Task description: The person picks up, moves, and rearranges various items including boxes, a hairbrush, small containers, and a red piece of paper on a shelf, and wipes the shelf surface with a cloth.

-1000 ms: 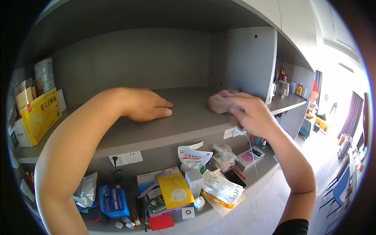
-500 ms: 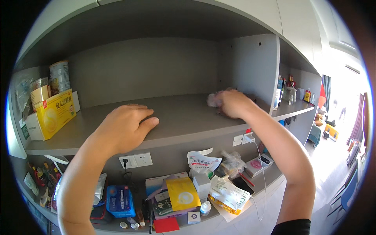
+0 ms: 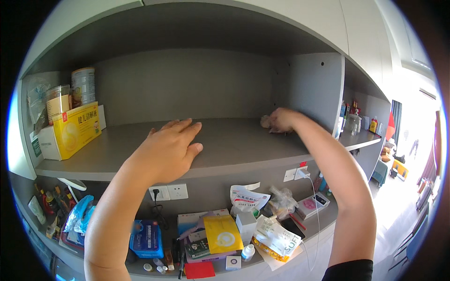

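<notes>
My right hand [image 3: 283, 121] is closed round a crumpled pale wipe [image 3: 266, 122], with only a bit of it showing past the fingers. It presses low on the grey shelf [image 3: 225, 140], toward the back right by the upright divider. At the shelf's front edge, left of the middle, my left hand [image 3: 171, 152] is held palm down with its fingers stretched out and nothing in them. Whether it touches the shelf cannot be made out.
On the shelf's left end stand a yellow box [image 3: 77, 129], a clear jar [image 3: 58, 104] and a tin can [image 3: 83, 86]. The counter below holds a blue pack [image 3: 146, 240], a yellow packet [image 3: 223, 234], a tissue pack [image 3: 277, 236] and a white cable [image 3: 318, 220]. A divider [image 3: 314, 93] bounds the right side.
My right hand has shifted slightly right with the wipe. The left hand has moved a little right too, and its fingers are more spread. The whole view has shifted slightly.
</notes>
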